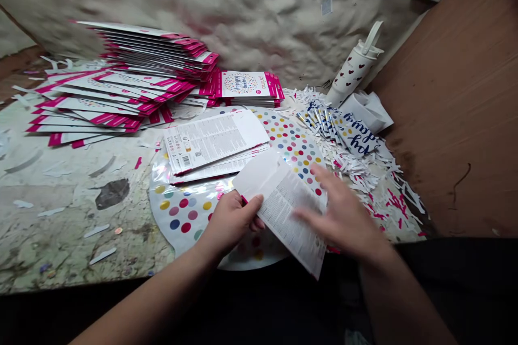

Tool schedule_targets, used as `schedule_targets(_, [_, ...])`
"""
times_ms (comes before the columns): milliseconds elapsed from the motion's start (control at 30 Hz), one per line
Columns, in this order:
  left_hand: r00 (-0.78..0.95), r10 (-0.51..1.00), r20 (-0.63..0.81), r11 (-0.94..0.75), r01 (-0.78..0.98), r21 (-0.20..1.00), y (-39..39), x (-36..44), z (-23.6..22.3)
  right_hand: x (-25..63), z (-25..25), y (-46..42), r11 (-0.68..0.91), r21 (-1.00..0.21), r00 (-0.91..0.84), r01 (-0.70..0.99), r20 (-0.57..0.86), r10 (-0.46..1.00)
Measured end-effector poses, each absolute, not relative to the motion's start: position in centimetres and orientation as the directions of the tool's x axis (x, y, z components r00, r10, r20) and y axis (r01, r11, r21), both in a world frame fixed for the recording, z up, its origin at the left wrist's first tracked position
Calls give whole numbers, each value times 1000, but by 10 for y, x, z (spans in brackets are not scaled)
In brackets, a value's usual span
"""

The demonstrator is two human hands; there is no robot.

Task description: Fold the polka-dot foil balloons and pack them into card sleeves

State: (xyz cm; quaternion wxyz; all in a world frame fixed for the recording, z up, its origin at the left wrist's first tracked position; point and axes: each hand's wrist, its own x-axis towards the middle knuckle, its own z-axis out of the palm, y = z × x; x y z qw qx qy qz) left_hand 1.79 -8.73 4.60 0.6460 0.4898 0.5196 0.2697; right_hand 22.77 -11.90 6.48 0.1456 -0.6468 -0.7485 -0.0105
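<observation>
We are working at a stained workbench [52,226], with a round polka-dot foil balloon [291,143] lying near its middle. Beyond the balloon, a tall, slumping pile of pink-edged packets [154,48] is spreading across the bench; to the balloon's right, a white heart-print bottle [352,70] is standing among shredded paper strips [364,172]. Printed sheets [214,140] are lying on the balloon. Over its near part, we are gripping a white printed card [283,215] in our left hand [230,221], pinching the card's left corner between thumb and curled fingers. Our right hand [342,218] is spreading open, its fingertips [301,214] touching the card's face. The card's long axis is slanting from upper left to lower right.
</observation>
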Motion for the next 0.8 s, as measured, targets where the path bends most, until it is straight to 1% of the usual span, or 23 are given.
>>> schedule_targets(33, [347, 866, -359, 329, 145, 933, -89, 19, 49, 212, 67, -124, 265, -191, -215, 945, 247, 945])
schedule_targets(100, [419, 883, -212, 175, 127, 976, -89, 14, 56, 189, 70, -128, 347, -190, -274, 918, 328, 904])
schedule_targets(133, [403, 910, -92, 44, 128, 991, -87, 9, 60, 186, 70, -125, 360, -191, -267, 913, 387, 883])
schedule_targets(167, [348, 935, 63, -123, 154, 980, -84, 1, 63, 188, 70, -121, 385, -209, -260, 899, 454, 853])
schedule_targets(200, [277, 932, 235, -300, 219, 929, -78, -8, 64, 194, 69, -116, 430, -240, -260, 870, 518, 815])
schedule_targets(233, [227, 887, 401, -457, 314, 833, -73, -17, 64, 202, 66, -111, 492, -276, -269, 826, 573, 774])
schedule_targets(267, [233, 818, 527, -574, 405, 712, -67, -26, 61, 211, 62, -106, 556, -309, -285, 772, 613, 737])
schedule_targets(300, [317, 749, 582, -657, 462, 595, -63, -34, 57, 218, 56, -104, 604, -334, -304, 724, 632, 713])
schedule_targets(333, [453, 696, 556, -717, 480, 506, -61, -39, 50, 223, 49, -103, 634, -339, -332, 695, 631, 701])
schedule_targets(367, [590, 653, 476, -756, 470, 455, -61, -42, 41, 224, 41, -106, 651, -320, -374, 688, 612, 697])
schedule_targets(400, [694, 613, 378, -779, 452, 435, -63, -43, 31, 223, 33, -110, 666, -278, -427, 692, 586, 688])
schedule_targets(433, [758, 583, 292, -787, 438, 435, -68, -42, 21, 220, 25, -117, 689, -219, -490, 691, 558, 669])
schedule_targets(467, [790, 568, 229, -784, 435, 443, -74, -40, 12, 216, 17, -125, 716, -157, -552, 680, 534, 641])
schedule_targets(500, [803, 562, 198, -780, 434, 451, -81, -37, 3, 211, 11, -133, 742, -105, -604, 662, 512, 611])
schedule_targets(533, [809, 556, 190, -780, 428, 456, -87, -34, -3, 207, 6, -141, 759, -74, -638, 646, 494, 591])
schedule_targets(567, [815, 546, 193, -785, 417, 457, -93, -31, -7, 203, 2, -149, 766, -68, -651, 640, 481, 587])
schedule_targets(600, [817, 539, 203, -793, 411, 450, -96, -29, -9, 201, 0, -154, 761, -80, -648, 644, 471, 598])
schedule_targets(667, [801, 552, 233, -801, 431, 415, -99, -27, -8, 198, -1, -160, 709, -145, -596, 690, 441, 671])
schedule_targets(733, [775, 587, 232, -787, 480, 387, -96, -27, -2, 198, 1, -156, 618, -244, -510, 748, 386, 769])
schedule_targets(800, [762, 619, 190, -757, 513, 405, -89, -25, 6, 198, 6, -145, 513, -370, -435, 774, 278, 856])
